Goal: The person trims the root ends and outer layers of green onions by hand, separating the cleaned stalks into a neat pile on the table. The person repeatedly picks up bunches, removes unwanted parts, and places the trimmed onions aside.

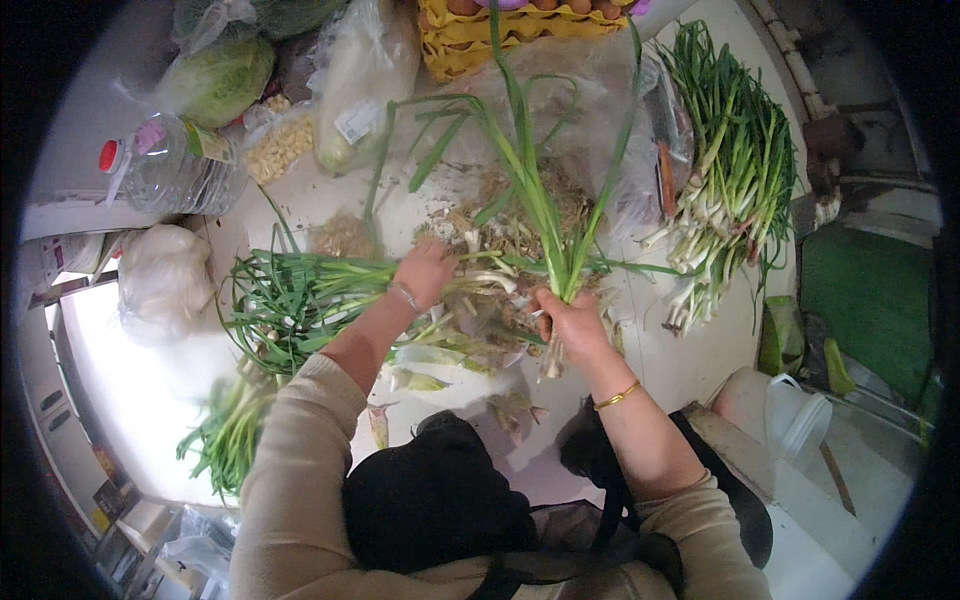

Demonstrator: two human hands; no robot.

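Left hand (pixel 428 272) palm-down on green stalks (pixel 345 272) spread toward the left edge of the pale surface (pixel 655 360), cannot tell its grip; right hand (pixel 572 324) angled inward, grip clamped around a leafy bunch (pixel 566 270), leaves toward the far edge.

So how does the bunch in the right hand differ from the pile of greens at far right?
The held bunch is a few stalks; the pile is much larger. The held bunch is gripped in the right hand; the pile lies untouched on the pale surface. Both have long green leaves and pale stem ends.
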